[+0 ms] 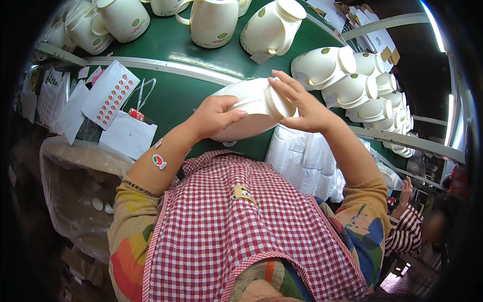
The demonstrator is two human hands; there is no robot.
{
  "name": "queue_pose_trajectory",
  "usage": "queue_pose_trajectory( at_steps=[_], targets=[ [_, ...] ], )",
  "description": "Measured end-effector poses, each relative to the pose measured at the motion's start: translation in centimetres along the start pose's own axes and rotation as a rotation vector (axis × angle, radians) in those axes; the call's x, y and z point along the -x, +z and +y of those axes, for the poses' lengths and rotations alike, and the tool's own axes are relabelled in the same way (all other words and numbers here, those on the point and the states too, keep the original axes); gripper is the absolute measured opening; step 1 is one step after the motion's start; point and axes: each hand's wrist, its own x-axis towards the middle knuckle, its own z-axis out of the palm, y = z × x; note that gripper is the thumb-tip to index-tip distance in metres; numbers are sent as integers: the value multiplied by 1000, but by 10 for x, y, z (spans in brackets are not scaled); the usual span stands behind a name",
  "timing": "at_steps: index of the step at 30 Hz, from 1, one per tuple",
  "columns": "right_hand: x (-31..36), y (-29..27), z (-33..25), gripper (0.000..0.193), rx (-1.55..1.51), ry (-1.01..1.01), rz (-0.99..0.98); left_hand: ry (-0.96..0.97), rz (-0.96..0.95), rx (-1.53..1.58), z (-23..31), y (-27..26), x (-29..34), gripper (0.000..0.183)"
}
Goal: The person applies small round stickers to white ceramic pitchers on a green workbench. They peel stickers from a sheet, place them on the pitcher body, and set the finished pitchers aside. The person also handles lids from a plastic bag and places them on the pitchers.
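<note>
A cream-white jug (242,132) lies tilted on its side in front of my chest, its lid end toward the right. My left hand (217,116) is closed round it at the handle, with the thumb lying along the handle's side. At the other end my right hand (308,105) grips the round lid (277,102) between thumb and fingers. Its fingertips rest on the lid's far edge. Two small round stickers (159,161) cling to my left forearm. Whether the lid is loose or fixed cannot be seen.
More cream jugs (215,22) stand across the green table (166,43), with a cluster (349,88) on the right. Sticker sheets (111,94) lie at left above a plastic-lined box (75,156). Plastic-wrapped packs (299,156) sit near my right arm. Another person's striped sleeve (406,231) shows at right.
</note>
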Motion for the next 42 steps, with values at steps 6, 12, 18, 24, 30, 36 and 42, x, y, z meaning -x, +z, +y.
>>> queue_pose_trajectory(
  at_steps=[6,12,18,24,30,36,42],
  targets=[
    [-10,-12,-10,87,411,310,-97,7,10,-19,5,2,-3,23],
    [-26,-26,-32,88,190,706,-305,14,30,-32,3,2,-7,23],
    [-3,-16,-11,81,143,178,-69,23,-9,-37,4,2,-8,24],
    [0,-12,-3,72,289,72,-44,-1,-15,-9,6,3,-5,23],
    [-5,-4,-16,77,115,358,-58,0,-6,-22,-3,3,-4,24],
    [-12,25,23,56,177,-213,221,17,36,48,-1,-2,-13,24],
    [-20,26,19,53,54,337,288,103,157,-295,8,32,-24,22]
  ],
)
